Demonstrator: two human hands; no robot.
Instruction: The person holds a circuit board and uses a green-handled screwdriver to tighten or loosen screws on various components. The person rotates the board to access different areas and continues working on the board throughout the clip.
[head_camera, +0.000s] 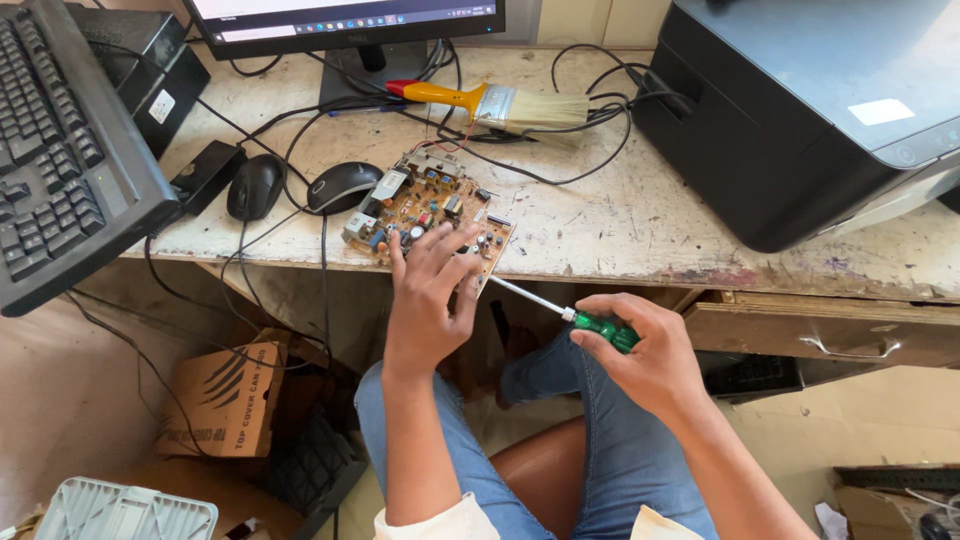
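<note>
A brown rectangular circuit board (428, 215), crowded with small coloured components, is lain at the front edge of the scuffed white worktable (640, 215), just over the edge. It is pinned by the spread fingers of the left hand (428, 300), not clasped. A green-handled screwdriver (570, 315) is gripped tight in the right hand (640, 355), tip at the board. The board is judged light, stiff and fragile; best held by its bare edges.

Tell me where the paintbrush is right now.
In the head view, the paintbrush lies on the desk behind the circuit board, between the monitor stand and the black printer.
</note>
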